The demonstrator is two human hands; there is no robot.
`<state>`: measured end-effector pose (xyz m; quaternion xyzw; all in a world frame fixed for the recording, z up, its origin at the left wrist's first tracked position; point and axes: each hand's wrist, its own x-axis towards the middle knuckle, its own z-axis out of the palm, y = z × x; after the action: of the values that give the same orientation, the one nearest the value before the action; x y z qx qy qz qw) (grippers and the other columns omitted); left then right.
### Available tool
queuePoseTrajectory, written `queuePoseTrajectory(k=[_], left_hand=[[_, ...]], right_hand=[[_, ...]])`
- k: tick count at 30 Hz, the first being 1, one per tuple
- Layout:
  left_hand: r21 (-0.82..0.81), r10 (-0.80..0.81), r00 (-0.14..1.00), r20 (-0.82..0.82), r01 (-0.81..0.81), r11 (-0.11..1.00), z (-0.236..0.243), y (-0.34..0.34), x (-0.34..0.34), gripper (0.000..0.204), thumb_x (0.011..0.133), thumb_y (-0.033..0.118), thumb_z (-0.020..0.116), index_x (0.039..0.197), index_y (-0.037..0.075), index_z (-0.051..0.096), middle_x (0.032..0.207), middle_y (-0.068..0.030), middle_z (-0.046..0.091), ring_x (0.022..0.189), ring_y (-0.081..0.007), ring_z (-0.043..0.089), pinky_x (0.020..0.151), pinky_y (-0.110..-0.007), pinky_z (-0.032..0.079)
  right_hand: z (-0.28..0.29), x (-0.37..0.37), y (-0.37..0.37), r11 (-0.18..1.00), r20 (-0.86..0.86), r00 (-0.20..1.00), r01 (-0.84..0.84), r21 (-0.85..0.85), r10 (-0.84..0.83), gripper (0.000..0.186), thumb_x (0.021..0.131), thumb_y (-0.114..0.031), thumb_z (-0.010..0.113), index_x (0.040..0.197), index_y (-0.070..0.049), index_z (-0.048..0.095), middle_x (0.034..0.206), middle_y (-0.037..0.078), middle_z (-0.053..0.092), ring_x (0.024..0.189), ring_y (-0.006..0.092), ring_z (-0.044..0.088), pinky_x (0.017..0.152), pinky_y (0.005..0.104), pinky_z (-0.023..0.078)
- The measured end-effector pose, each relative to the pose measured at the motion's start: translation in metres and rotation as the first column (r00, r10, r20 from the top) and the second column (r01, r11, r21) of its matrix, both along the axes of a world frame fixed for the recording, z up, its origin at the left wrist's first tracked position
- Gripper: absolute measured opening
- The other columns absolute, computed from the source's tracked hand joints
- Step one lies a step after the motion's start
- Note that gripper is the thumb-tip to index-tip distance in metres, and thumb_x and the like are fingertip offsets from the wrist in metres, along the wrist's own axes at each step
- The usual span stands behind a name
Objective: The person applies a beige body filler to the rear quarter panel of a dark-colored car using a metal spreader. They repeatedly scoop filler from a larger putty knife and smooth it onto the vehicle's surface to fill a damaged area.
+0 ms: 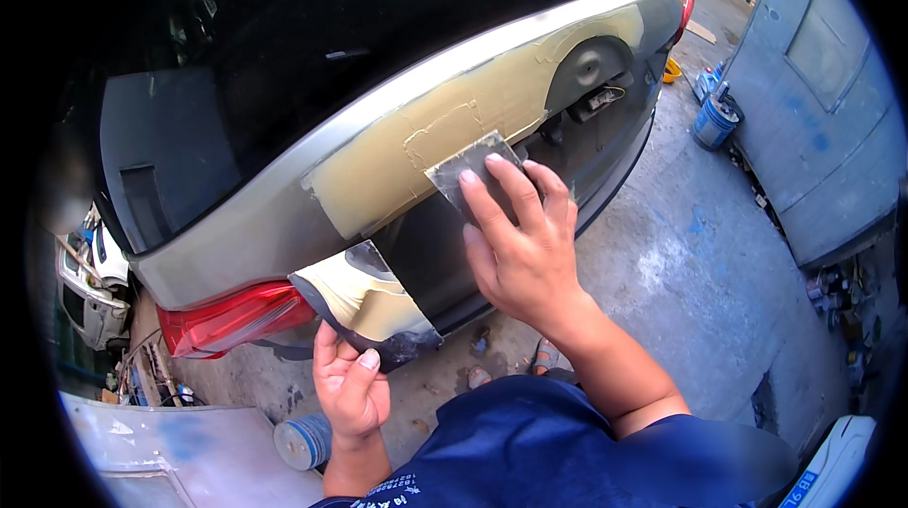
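Note:
My left hand (352, 385) grips a dark square board (402, 347) smeared with pale yellow putty (359, 290), beside the red left taillight (218, 324). My right hand (520, 238) presses its fingertips on a thin dark square spreader (454, 165), held at the lower edge of a cream filler patch (378, 167) on the silver car's rear panel (218, 267). The patch has raised ridges and runs toward a round grey recess (588, 63) with an exposed fitting (591, 103) below it.
A blue-grey metal sheet (794, 158) stands at the right, near blue buckets (714, 125) and a yellow container (672, 68). A pale panel (180, 432), a round can (303, 444) and car parts (95, 290) lie at the left. My sandaled feet (544, 357) are below the bumper.

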<state>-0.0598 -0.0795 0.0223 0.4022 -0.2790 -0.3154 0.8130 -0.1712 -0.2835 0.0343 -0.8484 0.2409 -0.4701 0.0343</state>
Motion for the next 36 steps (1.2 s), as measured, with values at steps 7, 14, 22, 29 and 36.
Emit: queuePoseTrajectory(k=[7,14,22,29,36], left_hand=[[0.002,0.006,1.000,0.006,-0.006,1.000,0.000,-0.001,0.000,0.065,0.079,-0.011,0.044,0.142,-0.006,0.029,0.132,-0.0225,0.052,0.127,-0.0284,0.049,0.109,-0.042,0.036],[-0.016,0.008,1.000,-0.002,-0.008,1.000,0.000,0.000,0.002,0.066,0.079,-0.011,0.045,0.143,-0.006,0.029,0.132,-0.0228,0.052,0.127,-0.0289,0.049,0.109,-0.043,0.036],[-0.026,0.016,1.000,-0.006,-0.016,1.000,0.000,0.002,0.004,0.065,0.079,-0.011,0.045,0.142,-0.006,0.030,0.132,-0.0232,0.052,0.126,-0.0292,0.050,0.109,-0.044,0.037],[-0.032,0.031,0.999,-0.017,-0.031,0.999,-0.002,0.005,0.006,0.064,0.080,-0.010,0.046,0.142,-0.006,0.030,0.133,-0.0228,0.051,0.126,-0.0291,0.050,0.109,-0.043,0.037],[-0.040,0.037,0.999,-0.020,-0.038,0.998,-0.005,0.005,0.009,0.065,0.080,-0.009,0.047,0.143,-0.006,0.029,0.133,-0.0226,0.051,0.126,-0.0290,0.050,0.109,-0.044,0.037]], right_hand=[[0.035,0.026,-0.001,0.998,-0.013,1.000,0.016,-0.055,-0.017,0.051,0.071,-0.014,0.070,0.121,-0.013,0.059,0.130,0.008,0.049,0.115,0.0361,0.044,0.090,0.0440,0.037],[-0.011,0.024,0.002,0.999,-0.009,1.000,0.000,-0.050,0.000,0.057,0.069,-0.012,0.071,0.124,-0.014,0.057,0.131,0.009,0.047,0.114,0.0388,0.043,0.090,0.0453,0.038],[0.041,0.010,-0.001,0.998,-0.073,0.997,0.031,-0.061,-0.035,0.048,0.073,-0.013,0.067,0.120,-0.012,0.060,0.127,0.009,0.052,0.112,0.0362,0.045,0.089,0.0437,0.036],[0.067,0.026,0.000,0.997,-0.161,0.986,0.024,-0.069,-0.035,0.046,0.075,-0.013,0.065,0.121,-0.010,0.059,0.126,0.009,0.053,0.110,0.0371,0.047,0.083,0.0456,0.039],[0.042,0.030,0.005,0.999,-0.104,0.995,-0.002,-0.045,-0.003,0.047,0.074,-0.013,0.067,0.120,-0.011,0.060,0.127,0.008,0.052,0.110,0.0376,0.045,0.084,0.0456,0.038]])
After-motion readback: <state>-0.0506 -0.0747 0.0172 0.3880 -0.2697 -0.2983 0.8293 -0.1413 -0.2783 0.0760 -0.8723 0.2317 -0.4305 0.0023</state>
